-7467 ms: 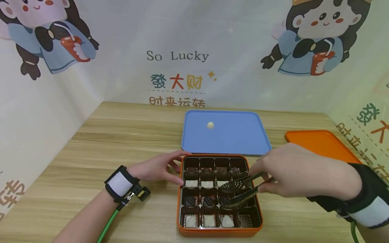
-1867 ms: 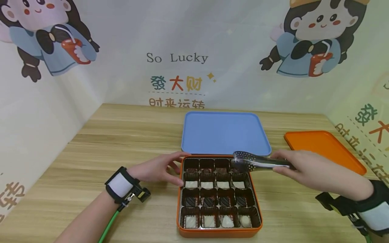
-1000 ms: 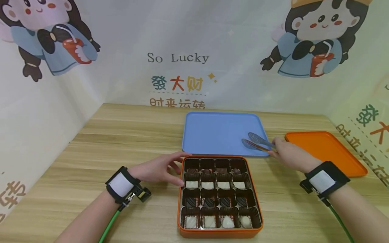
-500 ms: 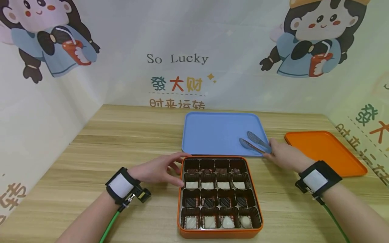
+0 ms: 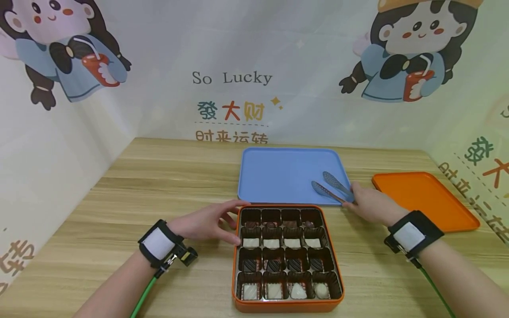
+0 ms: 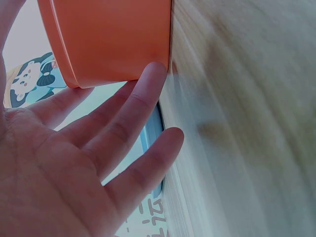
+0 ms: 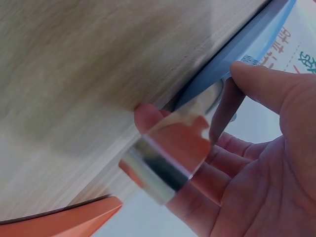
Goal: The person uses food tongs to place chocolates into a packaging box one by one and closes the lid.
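An orange tin holds a dark divided insert with a chocolate in each compartment. Rows of brown and white pieces alternate; a round white chocolate sits in the near right compartment. My left hand rests against the tin's left side, thumb and fingers spread; in the left wrist view its fingertips reach the orange wall. My right hand holds metal tongs by the handle end. Their perforated tips are apart with nothing between them, over the right front part of the blue tray. The right wrist view shows the tongs' bent end.
Behind the tin lies the blue tray, nearly touching its back edge. An orange tray lies to the right, just beyond my right hand. Wood-grain table extends to the left, with a printed cloth hanging behind. Green cables trail from both wrists.
The round white chocolate was on the blue tray and is now in the tin's near right compartment. My right hand has brought the tongs from over the tin to the tray. The left hand stayed.
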A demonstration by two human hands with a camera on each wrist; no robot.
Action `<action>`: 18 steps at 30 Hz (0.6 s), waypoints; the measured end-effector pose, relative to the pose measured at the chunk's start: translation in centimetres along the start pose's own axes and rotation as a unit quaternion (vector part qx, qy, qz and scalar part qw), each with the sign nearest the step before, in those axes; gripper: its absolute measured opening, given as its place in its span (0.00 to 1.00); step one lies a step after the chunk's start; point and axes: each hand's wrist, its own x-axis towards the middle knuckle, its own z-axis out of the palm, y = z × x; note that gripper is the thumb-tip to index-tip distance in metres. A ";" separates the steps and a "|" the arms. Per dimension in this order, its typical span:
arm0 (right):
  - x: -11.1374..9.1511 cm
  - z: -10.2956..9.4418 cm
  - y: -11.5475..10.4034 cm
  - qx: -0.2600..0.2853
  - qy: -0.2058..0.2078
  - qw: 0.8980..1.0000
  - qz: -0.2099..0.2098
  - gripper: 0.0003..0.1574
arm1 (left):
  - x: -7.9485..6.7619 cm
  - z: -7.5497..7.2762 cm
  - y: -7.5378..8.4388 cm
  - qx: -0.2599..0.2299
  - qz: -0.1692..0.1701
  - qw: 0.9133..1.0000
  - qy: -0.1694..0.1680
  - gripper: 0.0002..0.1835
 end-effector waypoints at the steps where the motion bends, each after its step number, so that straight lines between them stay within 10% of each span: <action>1: 0.0 0.0 0.0 0.000 0.000 1.000 0.001 0.28 | 0.0 0.0 0.0 0.001 0.001 1.000 0.000 0.44; 18: -4.2 -4.0 3.6 0.015 0.020 0.997 0.075 0.40 | -0.3 -0.2 0.4 0.001 -0.004 1.000 0.004 0.44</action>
